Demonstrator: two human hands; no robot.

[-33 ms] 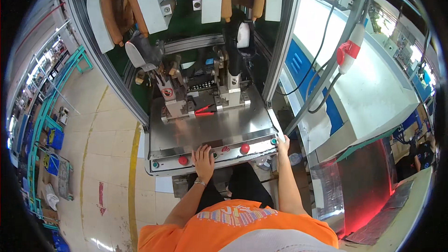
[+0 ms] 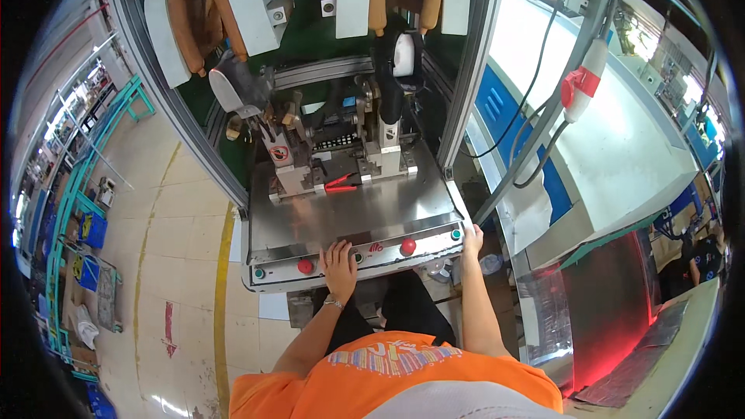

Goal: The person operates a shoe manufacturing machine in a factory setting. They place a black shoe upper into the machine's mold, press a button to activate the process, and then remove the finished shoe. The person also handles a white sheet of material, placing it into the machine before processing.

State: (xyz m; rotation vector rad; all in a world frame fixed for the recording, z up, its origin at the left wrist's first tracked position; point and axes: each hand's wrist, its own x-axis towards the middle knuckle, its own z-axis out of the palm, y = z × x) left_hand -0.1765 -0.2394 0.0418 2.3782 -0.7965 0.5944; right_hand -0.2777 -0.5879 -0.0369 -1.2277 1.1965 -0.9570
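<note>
My left hand [image 2: 339,270] lies flat on the machine's front control panel [image 2: 388,261], fingers stretched out, between a red push button [image 2: 305,266] and a small dark button [image 2: 358,258]. It holds nothing. At the panel's right end, my right hand [image 2: 472,241] rests against the corner beside a green button [image 2: 456,235], fingers extended and partly hidden. Behind the panel, a red-handled hand tool [image 2: 340,184] lies on the steel plate [image 2: 341,221]. Two metal posts carry a tilted white-and-black form [image 2: 229,91] at left and an upright black form with a white patch [image 2: 403,58] at right.
Brown U-shaped pads [image 2: 178,19] on white blocks hang above the forms. Metal frame posts [image 2: 469,70] flank the machine. To the right stand a red-and-white plug connector [image 2: 582,81] with cables and a pale machine [image 2: 621,155] glowing red below. A yellow floor line [image 2: 221,302] runs at left.
</note>
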